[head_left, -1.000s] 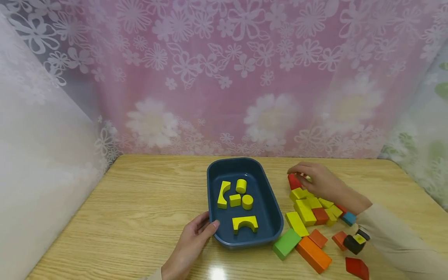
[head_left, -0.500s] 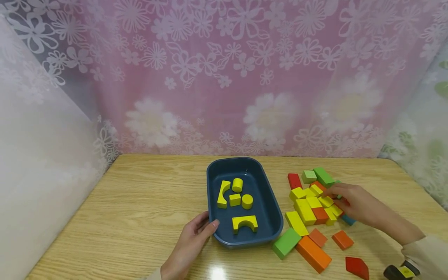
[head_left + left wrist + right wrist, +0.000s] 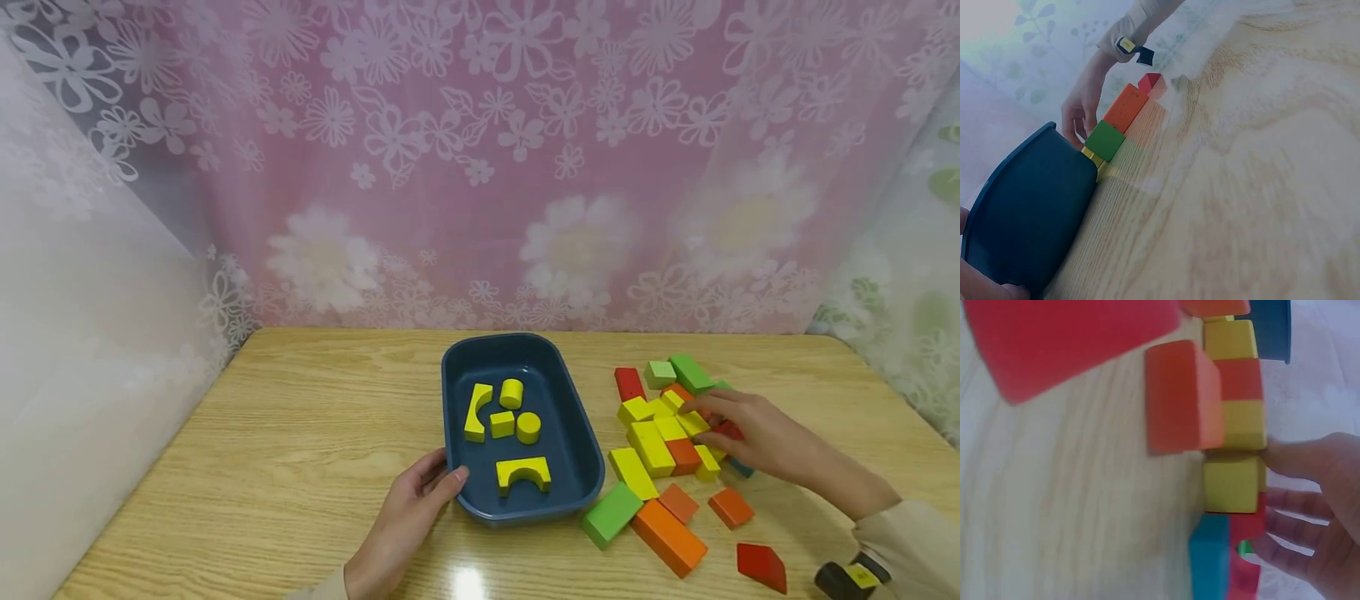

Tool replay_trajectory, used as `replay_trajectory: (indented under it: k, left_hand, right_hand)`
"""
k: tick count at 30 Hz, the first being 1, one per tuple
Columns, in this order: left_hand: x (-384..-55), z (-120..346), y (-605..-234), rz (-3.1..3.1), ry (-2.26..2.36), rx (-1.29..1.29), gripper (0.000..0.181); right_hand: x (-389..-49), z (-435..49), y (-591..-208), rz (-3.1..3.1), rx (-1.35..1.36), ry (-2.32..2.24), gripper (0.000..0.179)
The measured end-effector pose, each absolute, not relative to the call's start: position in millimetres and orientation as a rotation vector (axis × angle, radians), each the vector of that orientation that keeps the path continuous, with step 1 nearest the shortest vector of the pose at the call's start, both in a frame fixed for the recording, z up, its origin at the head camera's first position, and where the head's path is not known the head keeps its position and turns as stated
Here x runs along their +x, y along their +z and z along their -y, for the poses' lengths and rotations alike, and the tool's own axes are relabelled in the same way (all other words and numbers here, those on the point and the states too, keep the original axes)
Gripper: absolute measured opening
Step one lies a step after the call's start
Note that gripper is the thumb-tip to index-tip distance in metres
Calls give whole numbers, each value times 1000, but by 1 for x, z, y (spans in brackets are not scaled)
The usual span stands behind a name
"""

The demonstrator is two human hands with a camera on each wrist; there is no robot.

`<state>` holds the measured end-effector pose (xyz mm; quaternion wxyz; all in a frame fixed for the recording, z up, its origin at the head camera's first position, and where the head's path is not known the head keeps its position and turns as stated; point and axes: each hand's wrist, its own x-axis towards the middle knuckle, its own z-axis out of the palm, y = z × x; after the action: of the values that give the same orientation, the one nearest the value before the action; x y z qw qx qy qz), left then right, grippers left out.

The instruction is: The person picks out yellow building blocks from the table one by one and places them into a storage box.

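A dark blue tray [image 3: 581, 454] stands in the middle of the table, holding several yellow wooden blocks. Two of these are arches [image 3: 522, 472], two are cylinders [image 3: 528, 427], and one is a small cuboid [image 3: 502, 424]. My left hand [image 3: 405, 518] grips the tray's near left side, thumb over the rim and fingers against the outer wall. To the right, my right hand [image 3: 761, 437] reaches into a heap of coloured blocks. Its thumb and fingers pinch a yellow block [image 3: 692, 423] low among the others; the right wrist view shows the thumb against yellow blocks [image 3: 1232, 483].
Around the heap lie green [image 3: 612, 515], orange [image 3: 669, 537] and red [image 3: 762, 567] blocks, the green one close by the tray's near right corner. A light green cube [image 3: 660, 374] sits at the back. A floral curtain [image 3: 480, 167] hangs behind the table.
My right hand has come from the back of the heap toward its right side and closed in on a yellow block. The upper cylinder in the tray has rolled slightly. My left hand stays put.
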<state>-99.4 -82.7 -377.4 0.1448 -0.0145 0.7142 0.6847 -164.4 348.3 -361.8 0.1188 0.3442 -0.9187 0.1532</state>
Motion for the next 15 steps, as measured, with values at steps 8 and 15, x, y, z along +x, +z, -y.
replay_trajectory:
  k: [8, 15]
  left_hand:
    - [-100, 82, -378, -2076, 1972, -34, 74]
    - [-100, 83, -378, -2071, 1965, -53, 75]
  right_hand:
    - [-165, -340, -362, 2798, 856, 472, 38]
    - [-164, -333, -357, 2841, 753, 440, 34]
